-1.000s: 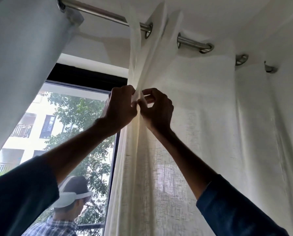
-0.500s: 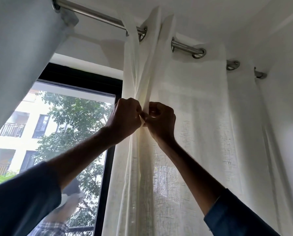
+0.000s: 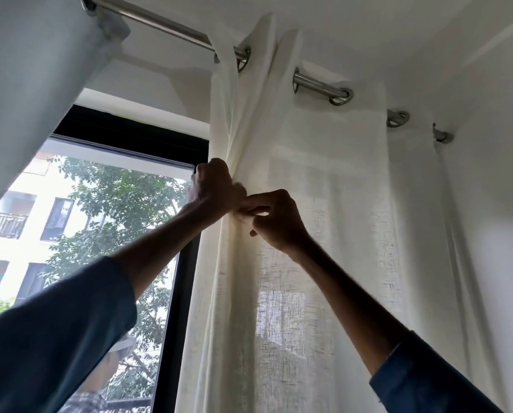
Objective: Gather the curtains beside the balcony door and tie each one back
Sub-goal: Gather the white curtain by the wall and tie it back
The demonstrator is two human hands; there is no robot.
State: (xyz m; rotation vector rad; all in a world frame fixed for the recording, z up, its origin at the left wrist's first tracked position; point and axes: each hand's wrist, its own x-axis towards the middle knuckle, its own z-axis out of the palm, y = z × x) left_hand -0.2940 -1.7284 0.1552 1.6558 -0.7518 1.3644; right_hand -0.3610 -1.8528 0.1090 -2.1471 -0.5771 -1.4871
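Cream curtain (image 3: 324, 204): hangs from rod (image 3: 171, 26), centre to right of frame, leading folds bunched at centre. Left hand (image 3: 215, 189) curls round the bunched folds. Right hand (image 3: 274, 222) pinches cloth just beside it, the two touching. A tie strip cannot be made out. Judgement: knotting step. Hold the bunch tight with left, cinch with right, avoid tugging down on the rod.

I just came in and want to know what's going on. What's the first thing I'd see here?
In the middle, the left hand grips a gathered fold of the cream curtain and the right hand pinches the fabric beside it. Above, the curtain hangs by rings on a metal rod, and to the left a dark-framed window shows green trees.
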